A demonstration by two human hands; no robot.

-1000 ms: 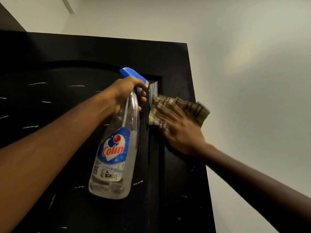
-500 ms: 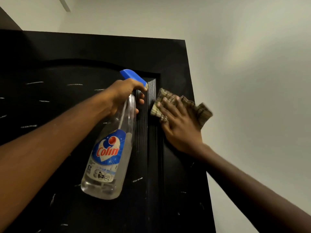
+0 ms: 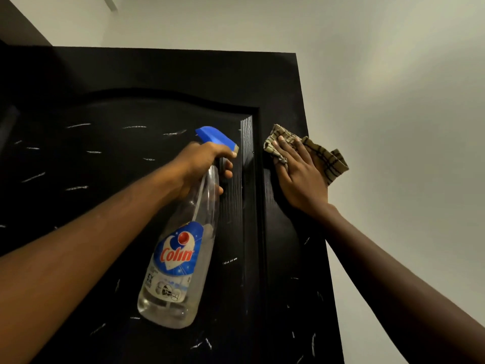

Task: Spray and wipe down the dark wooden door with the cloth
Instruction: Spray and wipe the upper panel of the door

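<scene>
The dark wooden door (image 3: 157, 74) fills the left and middle of the view, seen from below, with pale streaks scattered over its panel. My left hand (image 3: 202, 164) grips the neck of a clear spray bottle (image 3: 178, 261) with a blue trigger head and a blue "Colin" label; the bottle hangs tilted in front of the door panel. My right hand (image 3: 299, 174) presses a checked brown cloth (image 3: 325, 158) flat against the door's right stile near its outer edge, fingers straight and pointing up.
A pale wall (image 3: 406, 127) runs along the right of the door and meets the ceiling above. The door's top edge lies above both hands. A raised moulding (image 3: 249, 206) runs vertically between my two hands.
My right hand slid the cloth rightward and slightly up, from the moulding onto the door's outer stile. The bottle stayed in my left hand, swinging slightly.
</scene>
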